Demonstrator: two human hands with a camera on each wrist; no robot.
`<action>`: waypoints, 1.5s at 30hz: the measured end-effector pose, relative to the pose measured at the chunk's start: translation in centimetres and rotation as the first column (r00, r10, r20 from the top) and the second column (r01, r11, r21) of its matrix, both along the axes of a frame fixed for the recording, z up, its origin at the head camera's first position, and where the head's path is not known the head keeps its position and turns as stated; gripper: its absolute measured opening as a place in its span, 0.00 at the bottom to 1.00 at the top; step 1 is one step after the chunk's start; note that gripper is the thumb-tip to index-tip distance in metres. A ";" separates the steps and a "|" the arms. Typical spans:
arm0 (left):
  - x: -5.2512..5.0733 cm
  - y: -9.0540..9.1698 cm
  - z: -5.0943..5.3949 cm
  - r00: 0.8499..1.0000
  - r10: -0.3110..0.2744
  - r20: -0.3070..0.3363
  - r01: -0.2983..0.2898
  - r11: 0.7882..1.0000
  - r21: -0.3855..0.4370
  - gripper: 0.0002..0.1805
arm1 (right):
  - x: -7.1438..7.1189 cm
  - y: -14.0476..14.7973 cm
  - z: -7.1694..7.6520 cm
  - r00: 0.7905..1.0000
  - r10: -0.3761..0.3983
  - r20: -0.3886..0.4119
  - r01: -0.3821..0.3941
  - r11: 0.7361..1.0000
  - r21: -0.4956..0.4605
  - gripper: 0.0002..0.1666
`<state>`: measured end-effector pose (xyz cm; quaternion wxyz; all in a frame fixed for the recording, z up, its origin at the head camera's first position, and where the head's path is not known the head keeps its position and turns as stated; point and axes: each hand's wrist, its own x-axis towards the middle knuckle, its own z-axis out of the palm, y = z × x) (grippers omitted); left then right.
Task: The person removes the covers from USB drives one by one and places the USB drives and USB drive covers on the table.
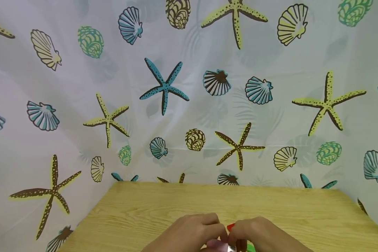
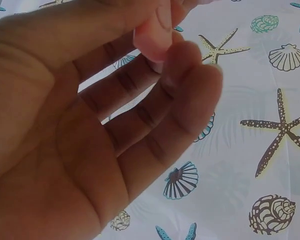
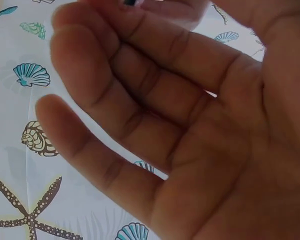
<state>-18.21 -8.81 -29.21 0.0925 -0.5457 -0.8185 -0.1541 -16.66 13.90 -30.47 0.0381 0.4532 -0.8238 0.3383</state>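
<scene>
At the lower edge of the head view my two hands meet at the fingertips. My left hand (image 1: 192,232) pinches a small smooth pink object (image 1: 217,245), mostly covered by the fingers. Its pink end (image 2: 151,42) shows by the thumb in the left wrist view. Beside it a small silvery-white piece (image 1: 231,248) shows between the hands. My right hand (image 1: 258,232) has thumb and forefinger brought together at that spot. A tiny dark piece (image 3: 129,2) shows at its fingertips in the right wrist view; its kind cannot be made out. The other fingers bend loosely.
A red thing (image 1: 230,227) peeks out just beyond the right fingers, and a green one (image 1: 250,248) below them, both mostly hidden. Under the hands lies a wood-grain table (image 1: 138,210). A white curtain (image 1: 182,122) printed with shells and starfish surrounds the table's back and sides.
</scene>
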 end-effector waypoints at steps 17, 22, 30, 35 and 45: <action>0.2 0.2 0.4 0.995 0.006 0.104 -0.004 1.000 -0.021 0.04 | 0.4 0.2 0.1 0.999 -0.033 -0.039 0.033 0.999 0.002 0.03; 0.1 -0.1 0.5 0.988 0.114 0.101 -0.112 0.993 -0.027 0.04 | 0.6 0.6 0.4 0.996 -0.078 0.037 0.077 0.997 0.011 0.07; -0.2 -0.1 0.4 0.982 0.178 0.070 -0.175 0.984 -0.043 0.08 | 0.1 1.2 0.1 0.997 -0.046 -0.062 0.047 0.999 0.011 0.03; -0.4 -0.3 0.2 0.975 0.201 0.093 -0.200 0.980 -0.027 0.09 | -0.2 1.5 0.2 0.998 -0.044 -0.043 0.045 0.999 0.006 0.04; -0.9 -0.5 -0.3 0.966 0.229 0.119 -0.232 0.973 0.004 0.07 | -1.1 2.3 0.4 0.978 -0.188 0.094 0.184 0.982 0.042 0.09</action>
